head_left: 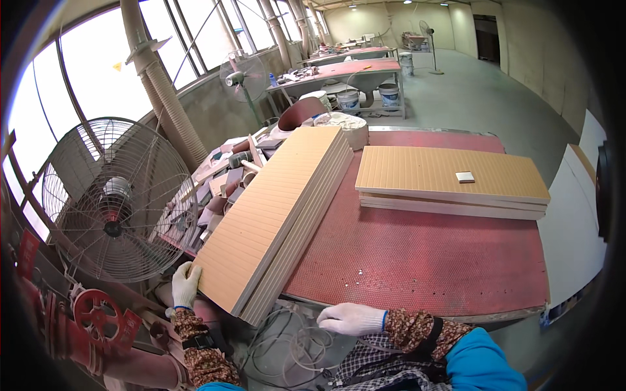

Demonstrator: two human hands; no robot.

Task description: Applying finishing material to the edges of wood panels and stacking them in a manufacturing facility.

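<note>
A tall stack of long tan-faced boards [270, 208] with fine parallel lines and pale edges lies slanting across the left of the table; its top board sits a little to the left of those below. At the stack's near left corner, my left hand [186, 285], in a white knit glove, grips the top board's edge, some fingers hidden by it. My right hand [352, 319], also gloved, hovers in front of the table's near edge, loosely bent and apart from the boards, with nothing visible in it. A shorter stack of similar boards [417, 171] lies at the right, bearing a small white square piece [465, 176].
The red perforated tabletop [391, 260] has white crumbs near its front. A caged fan [114, 202] and red valve wheel [98, 315] stand left. Scraps, abrasive belts and a power tool [240, 159] crowd beyond the stack. Loose hose [293, 345] hangs below; a white panel [570, 228] stands right.
</note>
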